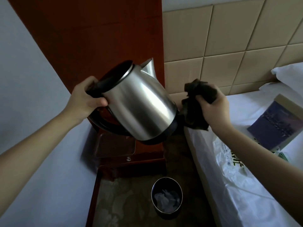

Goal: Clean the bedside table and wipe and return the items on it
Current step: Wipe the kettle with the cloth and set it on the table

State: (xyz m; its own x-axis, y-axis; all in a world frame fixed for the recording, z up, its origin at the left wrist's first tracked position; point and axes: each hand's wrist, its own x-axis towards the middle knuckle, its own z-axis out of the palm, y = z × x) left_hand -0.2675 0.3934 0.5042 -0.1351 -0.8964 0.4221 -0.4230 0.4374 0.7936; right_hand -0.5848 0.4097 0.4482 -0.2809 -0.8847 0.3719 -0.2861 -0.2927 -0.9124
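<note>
Steel on the electric kettle (139, 104) looks polished and slick, so I would not trust a bare palm on the body. The black handle (105, 125) is the place to hold it, and the rigid shell should take firm rubbing without harm. I cannot see whether there is water inside. Since it is carried by one hand, I judge it fairly light, but the lid end should not tip any lower.

The kettle hangs in mid-frame, clear of the counter (149, 151). It is tilted, with its spout toward the upper centre and its base toward the lower right. Below it on the counter lies a brown tray (114, 145).

My left hand (86, 97) comes in from the lower left, forearm stretched out. Its fingers are wrapped round the top of the handle beside the lid and its thumb lies on the steel.

My right hand (213, 108) reaches in from the lower right over the edge of the bed (246, 102). It is clenched on a bunched dark cloth (195, 102). The cloth hangs just beside the kettle's base, and I cannot tell whether it touches.
</note>
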